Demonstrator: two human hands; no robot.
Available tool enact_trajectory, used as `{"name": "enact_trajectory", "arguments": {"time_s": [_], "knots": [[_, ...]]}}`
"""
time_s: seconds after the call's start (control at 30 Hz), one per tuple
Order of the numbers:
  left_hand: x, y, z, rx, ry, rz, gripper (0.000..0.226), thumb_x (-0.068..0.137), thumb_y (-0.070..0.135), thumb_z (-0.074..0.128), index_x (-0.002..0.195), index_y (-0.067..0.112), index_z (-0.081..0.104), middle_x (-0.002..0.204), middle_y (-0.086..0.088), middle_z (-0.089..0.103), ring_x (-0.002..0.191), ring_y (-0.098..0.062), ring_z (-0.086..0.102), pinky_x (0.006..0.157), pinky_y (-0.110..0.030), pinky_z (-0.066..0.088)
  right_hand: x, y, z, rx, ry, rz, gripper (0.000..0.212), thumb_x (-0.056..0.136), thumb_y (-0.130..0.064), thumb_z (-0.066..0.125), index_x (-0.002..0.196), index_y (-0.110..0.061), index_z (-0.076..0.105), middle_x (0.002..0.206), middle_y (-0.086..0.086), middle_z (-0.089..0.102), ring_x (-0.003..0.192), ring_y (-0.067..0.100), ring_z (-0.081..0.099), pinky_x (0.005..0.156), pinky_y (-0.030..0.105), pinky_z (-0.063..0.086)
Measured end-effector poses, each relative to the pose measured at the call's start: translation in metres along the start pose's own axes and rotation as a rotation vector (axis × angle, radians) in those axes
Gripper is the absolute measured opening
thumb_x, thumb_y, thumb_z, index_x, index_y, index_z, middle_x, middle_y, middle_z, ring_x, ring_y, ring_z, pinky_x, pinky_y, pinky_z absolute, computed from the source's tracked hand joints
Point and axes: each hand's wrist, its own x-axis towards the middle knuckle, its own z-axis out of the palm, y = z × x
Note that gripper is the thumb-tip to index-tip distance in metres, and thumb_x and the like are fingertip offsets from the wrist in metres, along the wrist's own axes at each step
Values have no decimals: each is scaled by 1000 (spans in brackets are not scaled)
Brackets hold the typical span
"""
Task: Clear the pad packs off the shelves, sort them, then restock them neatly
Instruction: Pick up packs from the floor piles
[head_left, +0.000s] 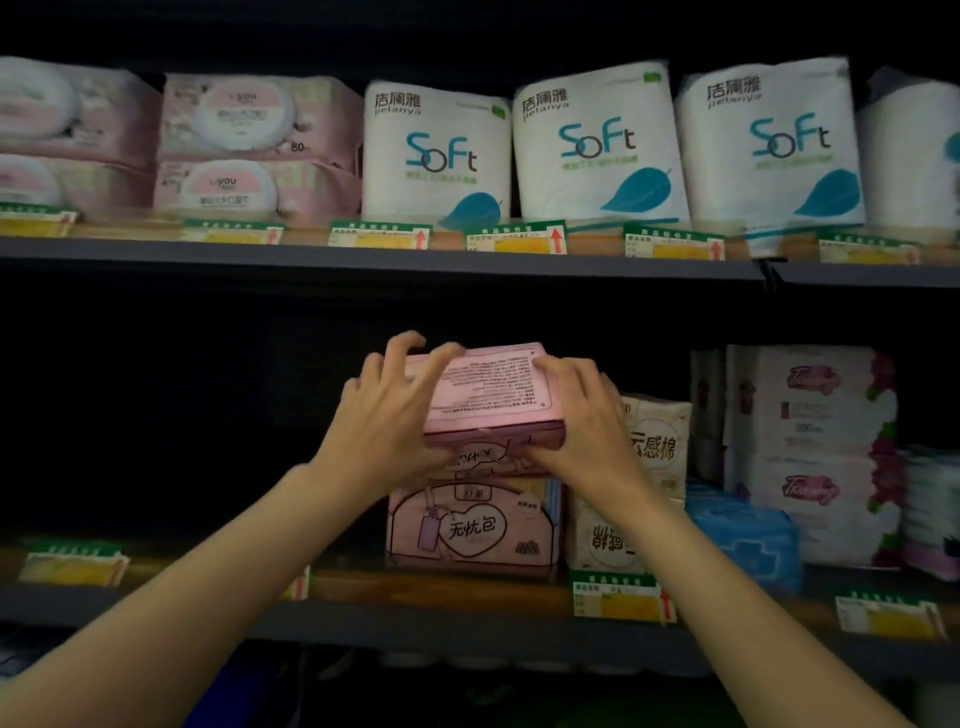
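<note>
Left hand (387, 415) and right hand (582, 421) both grasp a pink pad pack (488, 389), fingers curled over its left and right ends, printed back face up. It sits atop a stack of pink pad packs (472, 525) near the front edge of the lower shelf (441, 587). Cream pad packs (654, 447) stand just right of the stack.

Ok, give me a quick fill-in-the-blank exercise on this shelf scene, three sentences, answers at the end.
1. Both hands, left hand and right hand, grip a ____ coloured pack.
2. That pack sits on top of a ____ of pink packs.
3. The white packs on the upper shelf read ____.

Answers: pink; stack; Soft
</note>
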Motion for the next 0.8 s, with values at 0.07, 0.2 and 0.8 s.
{"name": "enact_trajectory", "arguments": {"time_s": [0.07,0.2,0.8], "knots": [[9,-6,-10,49,-125,40,122,63,59,74,145,40,-15,153,-8,9,125,-29,35,89,-40,46,-10,-3,1,28,60,-133,79,68,-29,80,133,-21,36,130,4,42,122,21,41,106,46,36],[15,-13,-17,-108,-169,88,122,62,52,76,147,34,-9,132,1,42,115,-19,46,85,-34,47,-13,-14,-7,193,116,-220,76,73,-18,78,132,-27,31,137,0,38,129,12,36,108,23,32],[-34,-11,19,-1246,248,-777,76,82,17,69,144,19,25,138,-3,43,110,-8,50,89,-25,43,64,-33,-23,-128,-385,-74,96,70,-36,77,145,-46,18,139,7,37,122,32,40,105,49,35]]}}
